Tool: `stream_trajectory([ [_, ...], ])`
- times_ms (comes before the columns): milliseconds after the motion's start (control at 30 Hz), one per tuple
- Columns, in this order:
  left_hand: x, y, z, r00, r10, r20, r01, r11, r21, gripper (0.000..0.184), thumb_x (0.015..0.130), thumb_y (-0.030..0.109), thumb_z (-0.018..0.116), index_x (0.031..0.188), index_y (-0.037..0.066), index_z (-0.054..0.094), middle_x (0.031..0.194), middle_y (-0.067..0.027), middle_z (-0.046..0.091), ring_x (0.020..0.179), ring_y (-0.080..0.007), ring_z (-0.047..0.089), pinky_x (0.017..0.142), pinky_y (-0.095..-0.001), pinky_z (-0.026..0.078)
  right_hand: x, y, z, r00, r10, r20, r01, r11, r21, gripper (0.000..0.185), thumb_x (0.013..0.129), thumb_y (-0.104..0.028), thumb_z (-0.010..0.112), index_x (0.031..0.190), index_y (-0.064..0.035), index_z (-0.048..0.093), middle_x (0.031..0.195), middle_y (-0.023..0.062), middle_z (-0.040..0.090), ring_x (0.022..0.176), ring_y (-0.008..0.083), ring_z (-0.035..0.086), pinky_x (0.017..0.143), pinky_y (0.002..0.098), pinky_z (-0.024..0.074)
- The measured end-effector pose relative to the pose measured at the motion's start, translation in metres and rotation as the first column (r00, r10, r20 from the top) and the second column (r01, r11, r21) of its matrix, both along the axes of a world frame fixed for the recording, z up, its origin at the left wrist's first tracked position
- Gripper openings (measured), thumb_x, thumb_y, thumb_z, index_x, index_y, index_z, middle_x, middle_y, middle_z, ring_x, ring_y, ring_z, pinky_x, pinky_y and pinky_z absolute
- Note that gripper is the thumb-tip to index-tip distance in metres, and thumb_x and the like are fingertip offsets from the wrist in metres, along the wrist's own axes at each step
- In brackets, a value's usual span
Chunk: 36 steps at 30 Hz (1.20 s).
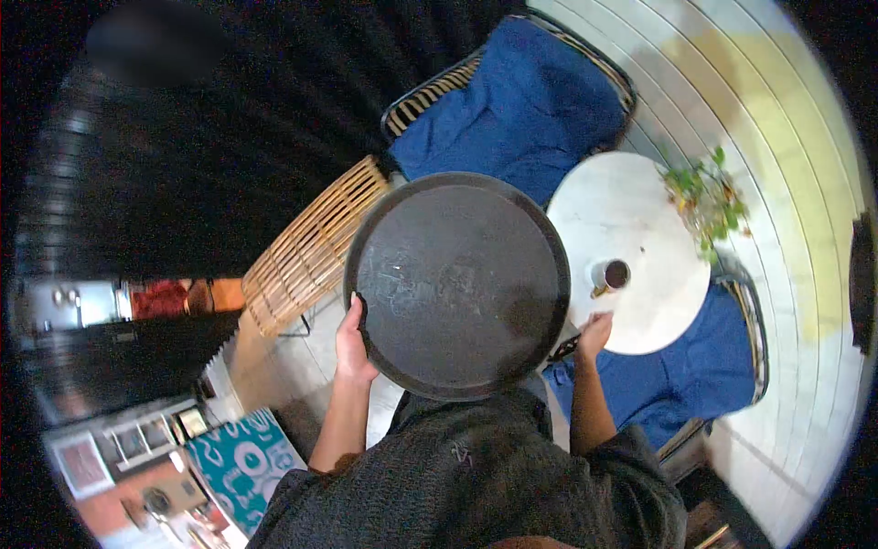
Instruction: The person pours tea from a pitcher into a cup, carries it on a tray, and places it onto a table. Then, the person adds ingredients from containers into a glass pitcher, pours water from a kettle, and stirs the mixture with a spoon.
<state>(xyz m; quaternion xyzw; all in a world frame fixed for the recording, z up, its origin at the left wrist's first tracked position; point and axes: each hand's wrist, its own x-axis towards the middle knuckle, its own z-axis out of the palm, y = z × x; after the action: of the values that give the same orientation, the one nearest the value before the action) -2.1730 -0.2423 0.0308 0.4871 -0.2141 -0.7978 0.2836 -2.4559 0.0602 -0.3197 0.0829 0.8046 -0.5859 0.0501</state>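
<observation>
The round dark tray point(457, 288) is before the person's torso, already lifted. The left hand point(355, 346) grips its rim, with the thumb on top; its other fingers are hidden, so I cannot tell their spread. The right hand point(593, 337) has its fingers folded around a dark object point(565, 349), which I cannot identify. By my judgement, handling is only partway: the mug point(600, 275) of dark drink stands on the round white table point(645, 316), not on the tray.

Around it are a leafy plant point(720, 203) and 2 chairs with blue covers point(517, 105). The tray's right edge and the lower chair may limit the right arm.
</observation>
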Motion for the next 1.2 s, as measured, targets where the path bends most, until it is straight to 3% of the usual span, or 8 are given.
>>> stream_trajectory([
  [67, 0.018, 0.002, -0.003, 0.999, 0.034, 0.000, -0.034, 0.999, 0.026, 0.050, 0.101, 0.044, 0.042, 0.132, 0.006, 0.052, 0.130, -0.0115, 0.058, 0.117, -0.0298, 0.055, 0.102, -0.0453, 0.041, 0.012, -0.001, 0.023, 0.924, 0.276, 0.264, -0.284, 0.959, -0.009, 0.049, 0.104, -0.040, 0.035, 0.094, 0.0013, 0.058, 0.076, 0.0081, 0.059, 0.071, 0.0209, 0.055, 0.070, 0.0330, 0.0456],
  [133, 0.036, 0.005, -0.007, 0.993, 0.112, -0.036, -0.111, 0.993, 0.029, 0.052, 0.101, 0.044, 0.042, 0.134, 0.005, 0.050, 0.133, -0.0118, 0.056, 0.119, -0.0296, 0.054, 0.103, -0.0446, 0.041, 0.028, -0.036, 0.071, 0.768, 0.372, 0.521, -0.109, 0.878, -0.466, 0.051, 0.104, -0.045, 0.032, 0.094, -0.0029, 0.059, 0.069, 0.0032, 0.056, 0.064, 0.0169, 0.052, 0.063, 0.0308, 0.0427],
  [300, 0.113, 0.013, -0.016, 0.965, 0.249, -0.076, -0.245, 0.967, 0.067, 0.053, 0.101, 0.044, 0.042, 0.132, 0.002, 0.051, 0.130, -0.0134, 0.058, 0.116, -0.0316, 0.057, 0.102, -0.0467, 0.043, 0.063, -0.131, 0.187, 0.458, 0.732, 0.505, -0.025, 0.578, -0.816, 0.063, 0.097, -0.057, 0.042, 0.127, -0.0027, 0.054, 0.127, 0.0102, 0.059, 0.117, 0.0222, 0.055, 0.103, 0.0373, 0.0427],
  [467, 0.197, 0.032, -0.018, 0.921, 0.361, -0.146, -0.359, 0.933, 0.042, 0.055, 0.101, 0.043, 0.041, 0.133, 0.000, 0.050, 0.131, -0.0146, 0.057, 0.115, -0.0323, 0.058, 0.101, -0.0460, 0.045, 0.137, -0.221, 0.281, 0.232, 0.770, 0.594, -0.441, 0.628, -0.641, 0.068, 0.097, -0.057, 0.044, 0.137, -0.0021, 0.046, 0.138, 0.0124, 0.051, 0.122, 0.0268, 0.052, 0.106, 0.0396, 0.0395],
  [667, 0.382, 0.069, -0.009, 0.791, 0.577, -0.202, -0.576, 0.814, 0.069, 0.053, 0.101, 0.040, 0.044, 0.134, -0.002, 0.048, 0.132, -0.0145, 0.056, 0.118, -0.0301, 0.056, 0.102, -0.0433, 0.044, 0.332, -0.283, 0.296, 0.277, 0.885, 0.376, -0.793, 0.431, -0.431, 0.069, 0.099, -0.054, 0.041, 0.138, 0.0021, 0.043, 0.139, 0.0132, 0.049, 0.128, 0.0263, 0.045, 0.107, 0.0396, 0.0361],
  [800, 0.531, 0.101, 0.020, 0.701, 0.712, 0.055, -0.674, 0.685, -0.276, 0.053, 0.100, 0.043, 0.046, 0.136, 0.005, 0.047, 0.127, -0.0101, 0.059, 0.111, -0.0264, 0.059, 0.096, -0.0428, 0.047, 0.489, -0.298, 0.311, 0.120, 0.943, 0.309, -0.742, 0.292, -0.604, 0.068, 0.098, -0.054, 0.047, 0.137, 0.0018, 0.045, 0.141, 0.0115, 0.047, 0.129, 0.0228, 0.043, 0.109, 0.0378, 0.0328],
  [900, 0.619, 0.128, 0.028, 0.619, 0.783, -0.062, -0.734, 0.549, -0.401, 0.054, 0.101, 0.041, 0.043, 0.140, 0.004, 0.042, 0.135, -0.0111, 0.053, 0.118, -0.0266, 0.055, 0.099, -0.0432, 0.045, 0.581, -0.310, 0.348, 0.050, 0.967, 0.251, -0.758, 0.200, -0.621, 0.065, 0.098, -0.052, 0.048, 0.135, 0.0011, 0.047, 0.140, 0.0106, 0.047, 0.129, 0.0217, 0.043, 0.109, 0.0375, 0.0316],
  [1200, 0.747, 0.104, 0.051, 0.434, 0.899, 0.053, -0.763, 0.398, -0.510, 0.045, 0.102, 0.024, 0.047, 0.142, 0.005, 0.040, 0.134, -0.0051, 0.052, 0.126, -0.0160, 0.045, 0.106, -0.0320, 0.033, 0.756, -0.387, 0.373, -0.041, 0.999, 0.028, -0.740, -0.012, -0.672, 0.062, 0.098, -0.052, 0.048, 0.132, 0.0004, 0.050, 0.135, 0.0098, 0.052, 0.123, 0.0205, 0.048, 0.108, 0.0380, 0.0335],
])
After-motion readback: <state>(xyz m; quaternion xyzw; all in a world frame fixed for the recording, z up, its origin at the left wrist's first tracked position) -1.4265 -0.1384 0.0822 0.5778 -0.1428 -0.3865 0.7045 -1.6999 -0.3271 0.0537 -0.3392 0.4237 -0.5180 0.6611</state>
